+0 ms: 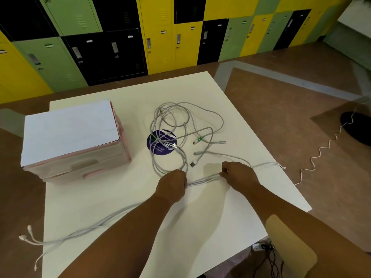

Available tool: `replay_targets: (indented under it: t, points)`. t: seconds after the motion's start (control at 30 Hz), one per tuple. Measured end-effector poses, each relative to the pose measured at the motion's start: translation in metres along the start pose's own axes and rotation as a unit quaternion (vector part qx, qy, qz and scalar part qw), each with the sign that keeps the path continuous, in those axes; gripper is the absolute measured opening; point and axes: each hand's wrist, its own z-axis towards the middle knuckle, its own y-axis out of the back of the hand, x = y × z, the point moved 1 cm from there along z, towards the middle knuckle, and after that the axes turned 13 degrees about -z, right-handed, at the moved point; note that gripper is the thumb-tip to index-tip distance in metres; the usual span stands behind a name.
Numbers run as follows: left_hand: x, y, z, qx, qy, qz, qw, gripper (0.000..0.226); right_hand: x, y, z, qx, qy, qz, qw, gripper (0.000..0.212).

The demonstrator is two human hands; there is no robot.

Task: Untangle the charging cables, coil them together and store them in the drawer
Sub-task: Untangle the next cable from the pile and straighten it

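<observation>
Head view: left hand (172, 182) and right hand (236, 173), both curled tight, grip a straightened bundle of pale grey charging cables (204, 180) stretched between them over the white table (200, 217). A loose tangle (170, 125) remains beyond. Nothing is coiled, and the pink plastic drawer unit (80, 163) looks unopened.

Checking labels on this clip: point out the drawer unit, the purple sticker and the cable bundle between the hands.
drawer unit (108, 158): head view, on its front face.
purple sticker (163, 151): head view, lower part between cables.
cable bundle (203, 179): head view, taut middle stretch.
</observation>
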Motion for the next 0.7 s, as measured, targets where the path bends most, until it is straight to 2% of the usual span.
replay_targets:
  t: [0.03,0.1,0.2,0.37,0.47,0.6,0.7]
  points:
    - [0.001,0.0,0.0,0.0,0.001,-0.003,1.0,0.006,-0.002,-0.001,0.0,-0.004,-0.006,0.008,1.0,0.011]
    - [0.001,0.0,0.001,0.001,0.002,-0.005,1.0,0.005,-0.004,-0.002,0.0,-0.01,-0.017,0.004,1.0,0.016]
    - [-0.001,0.002,0.003,0.006,0.006,0.001,1.0,0.003,-0.007,0.0,-0.002,-0.023,-0.034,-0.028,0.999,0.011]
    - [-0.003,0.005,0.004,0.012,0.01,0.025,1.0,0.001,-0.02,0.003,0.0,0.019,-0.072,-0.05,0.996,0.027]
    - [-0.003,0.005,0.005,0.009,0.004,0.03,1.0,0.001,-0.025,0.002,0.001,0.016,-0.075,-0.061,0.995,0.009]
    - [-0.005,0.006,0.004,0.009,0.009,0.039,0.999,0.002,-0.026,-0.001,0.0,0.024,-0.093,-0.031,0.995,0.02]
    - [-0.006,0.006,0.004,0.009,0.013,0.045,0.999,0.004,-0.032,-0.001,0.0,0.009,-0.105,-0.03,0.994,0.008]
